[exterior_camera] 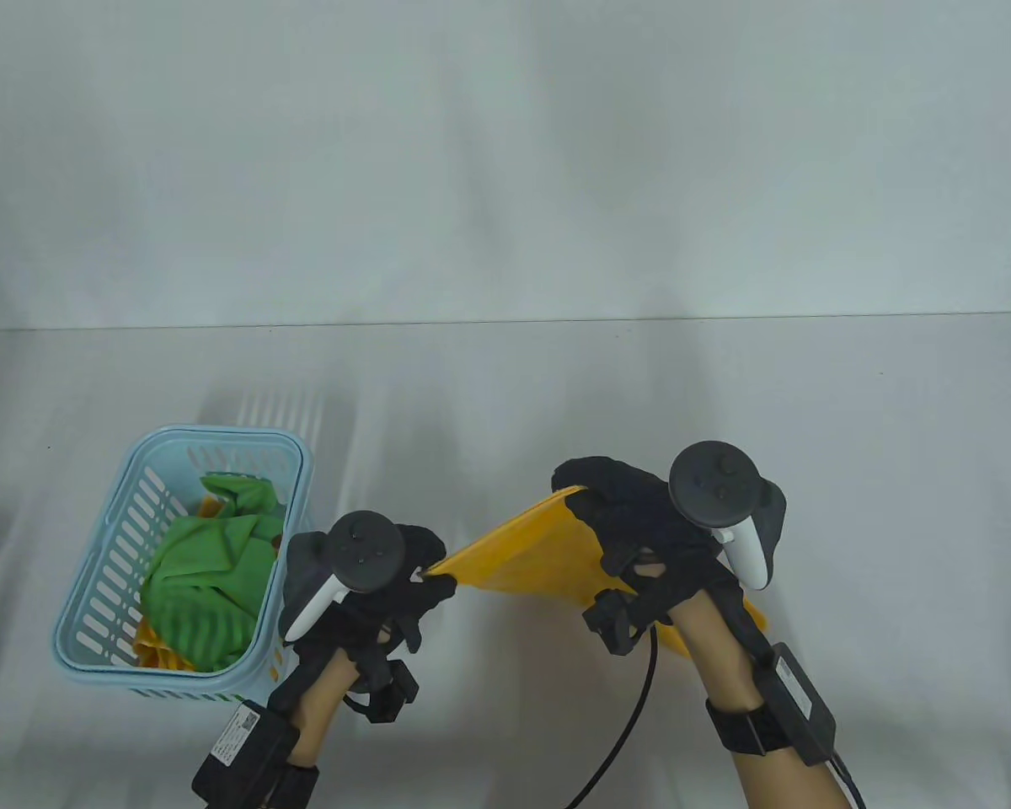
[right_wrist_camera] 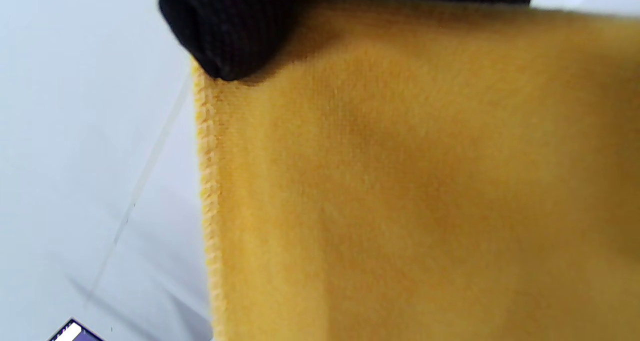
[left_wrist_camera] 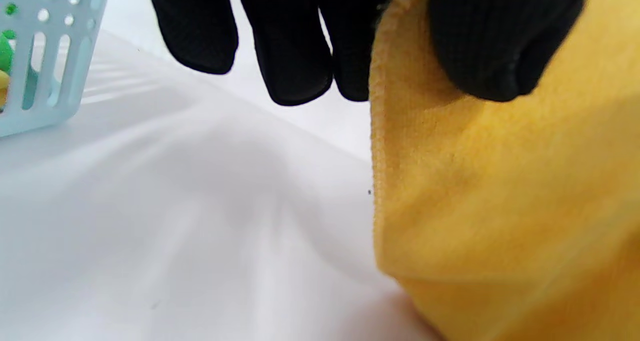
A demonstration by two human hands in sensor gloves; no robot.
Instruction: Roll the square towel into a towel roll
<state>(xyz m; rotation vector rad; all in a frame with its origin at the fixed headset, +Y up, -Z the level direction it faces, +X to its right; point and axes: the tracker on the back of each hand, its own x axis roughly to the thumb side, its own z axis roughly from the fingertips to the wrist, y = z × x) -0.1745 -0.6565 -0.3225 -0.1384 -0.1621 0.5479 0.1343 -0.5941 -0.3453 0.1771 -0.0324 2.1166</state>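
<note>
Yellow square towel (exterior_camera: 522, 560) held stretched above table (exterior_camera: 505, 396) near front edge, between both hands. Left hand (exterior_camera: 371, 581) pinches near-left corner; right hand (exterior_camera: 649, 522) grips far-right corner. Top edge runs diagonally, rising from left toward far right. Blue basket (exterior_camera: 101, 581) with green cloth (exterior_camera: 211, 573) sits just beside left hand, front-left.

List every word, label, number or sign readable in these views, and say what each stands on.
No text can be read in any view.
White label on the black box strapped to the left forearm: print too small and blurred to read.
Black box strapped to the right forearm: no legible marking.
Yellow towel, light blue basket, green cloth, both trackers: no writing visible.
White and purple scrap at the right wrist view's bottom edge: nothing legible.
</note>
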